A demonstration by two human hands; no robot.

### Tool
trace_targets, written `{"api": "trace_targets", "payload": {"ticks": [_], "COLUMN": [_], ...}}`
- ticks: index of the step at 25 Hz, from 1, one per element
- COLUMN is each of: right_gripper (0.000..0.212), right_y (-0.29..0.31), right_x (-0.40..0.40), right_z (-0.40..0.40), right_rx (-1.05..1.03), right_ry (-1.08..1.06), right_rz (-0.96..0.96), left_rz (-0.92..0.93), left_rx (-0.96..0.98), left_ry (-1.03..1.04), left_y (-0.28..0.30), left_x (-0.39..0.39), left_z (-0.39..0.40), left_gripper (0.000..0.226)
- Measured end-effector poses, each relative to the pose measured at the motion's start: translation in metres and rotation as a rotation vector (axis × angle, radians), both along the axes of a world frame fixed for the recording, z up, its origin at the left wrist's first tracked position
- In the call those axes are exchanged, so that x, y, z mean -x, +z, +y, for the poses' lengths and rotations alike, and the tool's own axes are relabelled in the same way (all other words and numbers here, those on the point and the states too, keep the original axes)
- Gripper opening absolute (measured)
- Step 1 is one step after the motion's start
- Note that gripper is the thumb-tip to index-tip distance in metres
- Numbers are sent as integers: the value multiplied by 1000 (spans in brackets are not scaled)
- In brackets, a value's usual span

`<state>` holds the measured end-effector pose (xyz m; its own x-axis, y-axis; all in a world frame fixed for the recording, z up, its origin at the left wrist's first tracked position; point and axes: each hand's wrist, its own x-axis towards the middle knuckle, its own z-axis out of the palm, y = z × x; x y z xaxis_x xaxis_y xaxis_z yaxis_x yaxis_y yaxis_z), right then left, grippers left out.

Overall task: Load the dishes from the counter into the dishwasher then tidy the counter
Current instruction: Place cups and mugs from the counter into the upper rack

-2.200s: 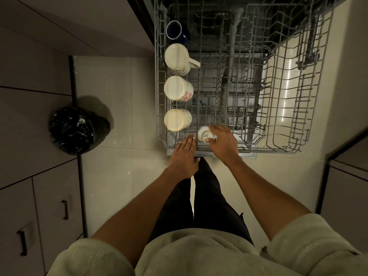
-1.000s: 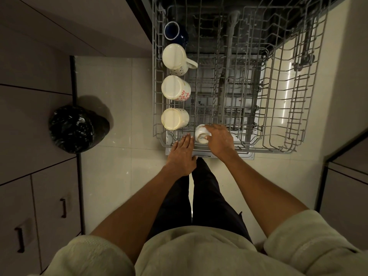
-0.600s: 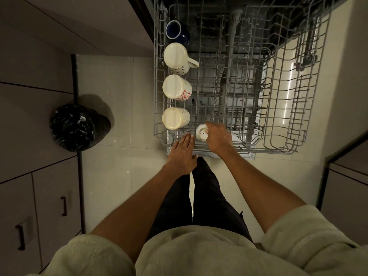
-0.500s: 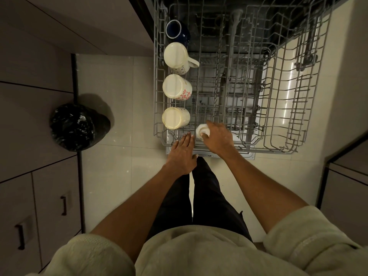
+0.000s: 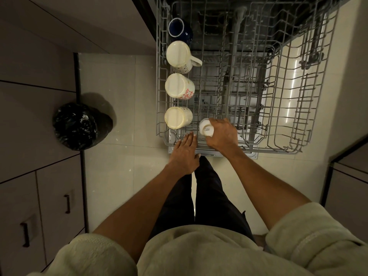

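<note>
Your right hand (image 5: 222, 136) gripped a small white cup (image 5: 206, 129) in the pulled-out rack (image 5: 278, 120). Your left hand (image 5: 186, 154) lay flat, fingers extended, at its near edge. A black bin bag (image 5: 76, 126) sat left on the pale tiled floor (image 5: 119, 86).

Grey coated wire for the dishwasher rack (image 5: 278, 124), thin and faintly shiny. Along the rack's left wall, glazed ceramic: three cream mugs, smooth and matt-looking on the upturned bases, the nearest (image 5: 177, 117), a red-flowered one (image 5: 179, 86) and a handled one (image 5: 179, 56), then a glossy dark blue mug (image 5: 179, 28) farthest back. Just right of the nearest mug, a small white glazed cup (image 5: 206, 128) with a printed base. Left of the rack, polished pale floor tile (image 5: 123, 80) and a crinkled glossy black plastic bag (image 5: 76, 126). Beyond that, matt smooth cabinet fronts (image 5: 29, 120) with dark metal-looking handles. Nearest, soft fuzzy cloth sleeves (image 5: 318, 240).
</note>
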<state>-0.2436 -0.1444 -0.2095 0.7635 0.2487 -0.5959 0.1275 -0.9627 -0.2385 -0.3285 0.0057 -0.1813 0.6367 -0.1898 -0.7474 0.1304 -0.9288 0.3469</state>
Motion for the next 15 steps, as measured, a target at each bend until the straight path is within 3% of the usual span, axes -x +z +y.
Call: {"api": "trace_targets", "payload": {"ticks": [9,12,15], "right_gripper": [73,79,70], "right_y": [4,5,8], "right_x": [-2,5,14], "right_z": [8,4,2], "right_rx": [46,3,-29], "right_ry": [15,-12,41], "right_rz": [52,5,-72], "left_rz": [-11,-18,-12], "left_rx": [14,16,13], "left_ry": [16,20,20], "left_y": [0,0,0], "left_x": [-1,-2,-3], "left_z": [-2,-2,-3], "left_gripper": [77,77,77]}}
